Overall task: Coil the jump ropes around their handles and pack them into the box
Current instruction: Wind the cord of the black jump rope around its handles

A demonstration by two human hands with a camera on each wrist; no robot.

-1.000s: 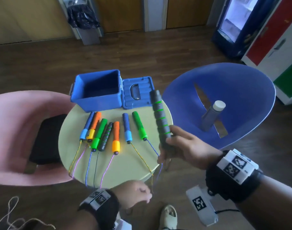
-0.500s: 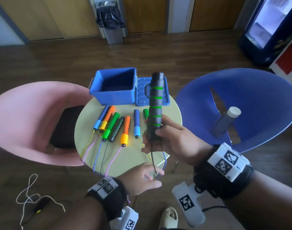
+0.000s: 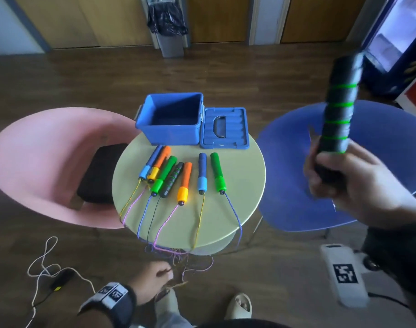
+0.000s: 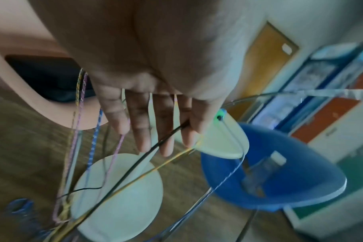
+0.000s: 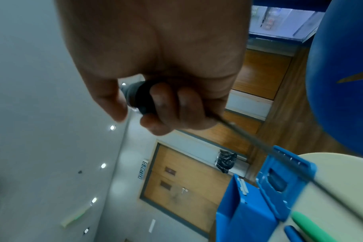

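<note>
Head view shows two big chairs, a pink chair point(image 3: 36, 162) and a blue chair point(image 3: 379, 174), beside a round table point(image 3: 237, 185). On the table sits the open blue box point(image 3: 171, 129) with its lid point(image 3: 223, 129) lying next to it. In front of the box lie seven rope handles point(image 3: 178, 176) in a row — their ropes point(image 3: 197, 221) hang over the near edge. The right hand point(image 3: 353, 183) is wrapped tight around a black handle point(image 3: 339, 110), held up high. The left hand point(image 3: 152, 282) is low by the ropes, fingers point(image 4: 143, 124) straight — a black rope point(image 4: 135, 163) crosses them.
</note>
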